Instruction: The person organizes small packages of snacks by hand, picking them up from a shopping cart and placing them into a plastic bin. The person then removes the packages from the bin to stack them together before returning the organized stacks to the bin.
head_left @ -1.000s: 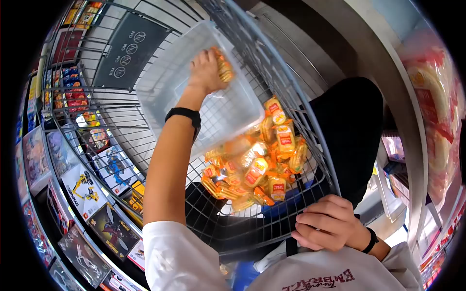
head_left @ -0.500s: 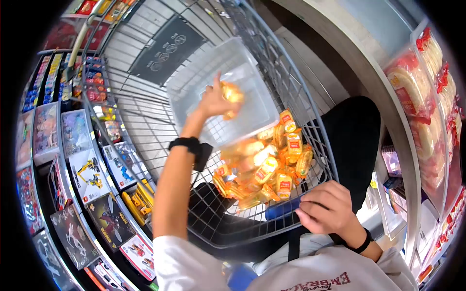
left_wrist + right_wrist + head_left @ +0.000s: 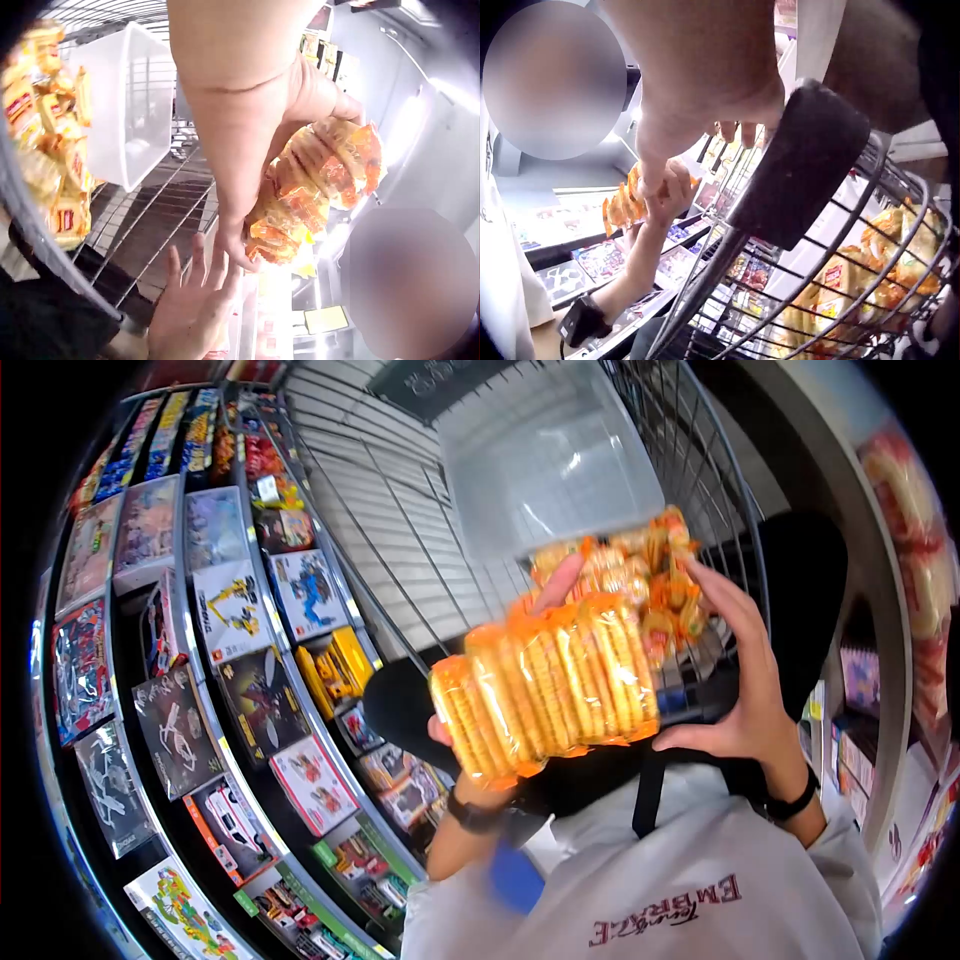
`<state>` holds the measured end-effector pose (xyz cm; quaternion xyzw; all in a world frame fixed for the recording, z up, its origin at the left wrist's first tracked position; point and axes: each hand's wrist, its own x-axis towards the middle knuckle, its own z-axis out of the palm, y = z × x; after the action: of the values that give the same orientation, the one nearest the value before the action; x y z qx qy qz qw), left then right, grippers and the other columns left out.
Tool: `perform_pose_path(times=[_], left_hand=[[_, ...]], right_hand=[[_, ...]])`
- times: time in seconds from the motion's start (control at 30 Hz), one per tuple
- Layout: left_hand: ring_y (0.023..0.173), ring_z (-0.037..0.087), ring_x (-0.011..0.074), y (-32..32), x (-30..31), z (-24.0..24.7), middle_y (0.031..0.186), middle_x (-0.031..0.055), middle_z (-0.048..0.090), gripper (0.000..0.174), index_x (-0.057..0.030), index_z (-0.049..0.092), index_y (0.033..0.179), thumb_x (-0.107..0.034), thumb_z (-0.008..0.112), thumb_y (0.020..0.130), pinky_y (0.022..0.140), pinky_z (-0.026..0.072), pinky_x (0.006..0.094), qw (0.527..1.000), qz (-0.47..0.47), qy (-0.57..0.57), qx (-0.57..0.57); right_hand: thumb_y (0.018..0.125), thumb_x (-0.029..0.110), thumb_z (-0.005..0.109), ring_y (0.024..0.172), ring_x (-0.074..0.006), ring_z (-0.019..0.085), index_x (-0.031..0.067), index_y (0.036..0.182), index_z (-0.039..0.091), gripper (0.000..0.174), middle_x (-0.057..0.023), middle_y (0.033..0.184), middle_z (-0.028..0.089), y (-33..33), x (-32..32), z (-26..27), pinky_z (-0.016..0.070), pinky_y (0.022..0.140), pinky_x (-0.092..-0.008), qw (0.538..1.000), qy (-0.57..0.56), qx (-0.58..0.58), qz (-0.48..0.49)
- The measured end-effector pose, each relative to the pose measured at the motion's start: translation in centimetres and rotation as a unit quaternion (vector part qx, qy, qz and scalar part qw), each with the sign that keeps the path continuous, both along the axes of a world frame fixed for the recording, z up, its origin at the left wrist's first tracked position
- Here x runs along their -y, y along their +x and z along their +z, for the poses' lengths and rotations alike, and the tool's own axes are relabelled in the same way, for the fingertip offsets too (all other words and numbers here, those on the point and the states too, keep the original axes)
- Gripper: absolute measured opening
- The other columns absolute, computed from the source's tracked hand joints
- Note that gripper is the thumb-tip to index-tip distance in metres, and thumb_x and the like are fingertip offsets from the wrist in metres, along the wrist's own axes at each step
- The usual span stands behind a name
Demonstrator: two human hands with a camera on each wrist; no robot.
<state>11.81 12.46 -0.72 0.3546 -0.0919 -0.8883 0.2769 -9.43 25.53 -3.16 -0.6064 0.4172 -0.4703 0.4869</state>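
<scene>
A row of orange-wrapped biscuit packs [image 3: 545, 690] is held in front of my body, above the near end of the cart. My left hand [image 3: 244, 127] grips it from its far side, thumb and fingers round the packs. Beside the row's right end is my right hand [image 3: 745, 690], fingers spread and thumb out, holding nothing. A translucent plastic bin [image 3: 540, 460] stands in the cart beyond the hands. Loose biscuit packs [image 3: 670, 590] are heaped next to the bin, partly hidden behind the held row.
The wire shopping cart [image 3: 372, 520] surrounds the bin and heap. Shelves of boxed toys [image 3: 240, 610] run along the left. At the right, a metal shelf edge [image 3: 860, 690] curves past bagged bread-like goods [image 3: 905, 510]. My dark-clad knees flank the cart.
My left hand has come out of the bin with the biscuit packs and brought them toward my body. From the cart's near rim, my right hand has risen beside them with its fingers spread.
</scene>
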Motion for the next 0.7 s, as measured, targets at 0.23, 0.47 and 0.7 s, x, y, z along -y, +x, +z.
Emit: perform_pose_path(times=[0.23,0.47,0.7], left_hand=[[0.139,0.039,0.0416,2.3,-5.7,-2.6,0.159,0.0217,0.024,0.126,-0.0164,0.027,0.155,-0.069,0.084,0.056,0.106,0.0434,0.0602,0.999,0.039,-0.004,-0.032],[0.139,0.039,0.0413,3.2,-7.0,-4.2,0.159,0.0215,0.024,0.126,-0.0159,0.026,0.156,-0.067,0.085,0.057,0.106,0.0438,0.0594,0.997,0.04,-0.012,-0.065],[0.139,0.039,0.0411,3.6,-6.8,-4.8,0.159,0.0212,0.024,0.127,-0.0154,0.024,0.156,-0.066,0.086,0.058,0.106,0.0441,0.0586,0.997,0.027,-0.019,-0.072]], right_hand=[[0.077,0.024,0.084,0.085,-0.0177,0.065,0.0084,0.102,0.073,0.031,-0.0041,0.094,0.069,2.7,1.4,-1.3,0.0431,0.069,-0.0314,0.998,0.062,0.001,0.004],[0.077,0.024,0.084,0.085,-0.0175,0.065,0.0084,0.101,0.073,0.03,-0.0039,0.094,0.069,3.6,1.6,-2.2,0.043,0.069,-0.0313,0.995,0.098,-0.024,0.005],[0.078,0.024,0.084,0.084,-0.0173,0.065,0.0085,0.101,0.073,0.03,-0.0036,0.093,0.069,4.0,1.6,-3.3,0.0429,0.069,-0.0312,0.995,0.101,-0.016,0.005]])
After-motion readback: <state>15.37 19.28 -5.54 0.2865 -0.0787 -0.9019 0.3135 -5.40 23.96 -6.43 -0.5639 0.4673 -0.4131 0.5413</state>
